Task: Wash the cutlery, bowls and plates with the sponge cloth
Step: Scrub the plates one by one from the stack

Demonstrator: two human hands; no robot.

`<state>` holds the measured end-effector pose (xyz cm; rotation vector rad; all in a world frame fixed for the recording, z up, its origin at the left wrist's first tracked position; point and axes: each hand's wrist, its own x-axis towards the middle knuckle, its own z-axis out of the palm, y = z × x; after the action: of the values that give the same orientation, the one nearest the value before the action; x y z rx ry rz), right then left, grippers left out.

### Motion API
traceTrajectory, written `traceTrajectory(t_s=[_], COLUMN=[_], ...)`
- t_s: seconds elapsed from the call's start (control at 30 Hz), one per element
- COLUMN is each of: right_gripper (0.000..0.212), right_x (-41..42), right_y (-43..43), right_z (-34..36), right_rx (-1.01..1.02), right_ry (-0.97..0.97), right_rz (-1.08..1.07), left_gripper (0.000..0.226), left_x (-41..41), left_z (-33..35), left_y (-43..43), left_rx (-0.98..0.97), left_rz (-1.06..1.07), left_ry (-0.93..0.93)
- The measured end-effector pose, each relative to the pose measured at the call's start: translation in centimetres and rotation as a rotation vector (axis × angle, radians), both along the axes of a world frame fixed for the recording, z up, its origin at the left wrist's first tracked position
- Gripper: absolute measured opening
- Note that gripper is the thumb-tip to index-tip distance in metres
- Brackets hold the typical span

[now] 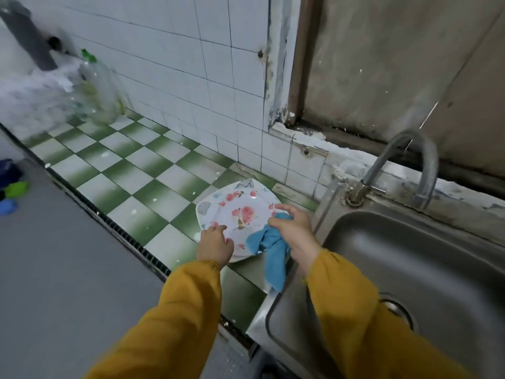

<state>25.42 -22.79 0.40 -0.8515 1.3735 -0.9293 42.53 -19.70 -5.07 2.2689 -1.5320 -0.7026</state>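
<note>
Right hand (293,231) grips the sponge cloth (269,250) on the plate (240,212); left hand (216,244), fingers loose, touches its rim

Plate (240,214) left of sink (410,269)

- I see a worktop (142,170) tiled in green and white checks, running along the white-tiled wall.
- A floral plate (240,212) rests at its right end, just beside the sink.
- A clear plastic bottle (95,88) with a green cap stands in the far left corner, blurred on my feed.
- A steel sink (410,255) is set into the right end, with a curved tap (378,166) at its back edge.
</note>
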Motion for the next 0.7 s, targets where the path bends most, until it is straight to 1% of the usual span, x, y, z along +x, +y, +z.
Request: traceTrajectory(t_s=[0.07,0.17,0.23,0.27,0.37,0.4,0.5,0.6,0.63,0.7], right_gripper=[0.045,0.068,0.076,0.071,0.032,0.026,0.013,0.007,0.007,0.011], right_x=[1.6,3.3,4.0,4.1,4.0,3.9,4.2,4.6,4.4,3.5], right_y=[-2.8,-6.2,-8.2,-9.2,-11.2,-11.5,-12.0,-12.7,-12.9,-13.8], right_z=[-1.2,-3.2,-4.8,-5.6,-6.7,-7.2,-8.0,-9.4,-10.4,-13.7], right_rx=[0.067,0.162,0.217,0.246,0.3,0.317,0.398,0.468,0.503,0.512], right_ry=[0.019,0.024,0.096,0.158,0.351,0.365,0.387,0.418,0.419,0.46], right_rz=[0.007,0.007,0.024,0.035,0.039,0.042,0.03,0.027,0.029,0.137], left_gripper=[0.048,0.049,0.047,0.048,0.053,0.054,0.056,0.057,0.059,0.062], left_x=[1.0,2.5,3.5,3.8,4.8,5.0,5.8,6.5,6.7,6.9], left_z=[-1.1,-2.4,-3.0,-3.3,-3.9,-4.2,-4.8,-5.1,-5.2,-5.1], left_y=[-2.1,-4.2,-5.5,-6.0,-7.3,-7.6,-8.6,-9.6,-10.0,-10.6], left_rx=[0.058,0.135,0.176,0.185,0.206,0.202,0.208,0.213,0.221,0.232], left_rz=[0.028,0.047,0.031,0.028,0.027,0.02,-0.032,-0.067,-0.06,-0.01], left_ry=[0.047,0.05,0.044,0.05,0.07,0.073,0.067,0.071,0.082,0.137])
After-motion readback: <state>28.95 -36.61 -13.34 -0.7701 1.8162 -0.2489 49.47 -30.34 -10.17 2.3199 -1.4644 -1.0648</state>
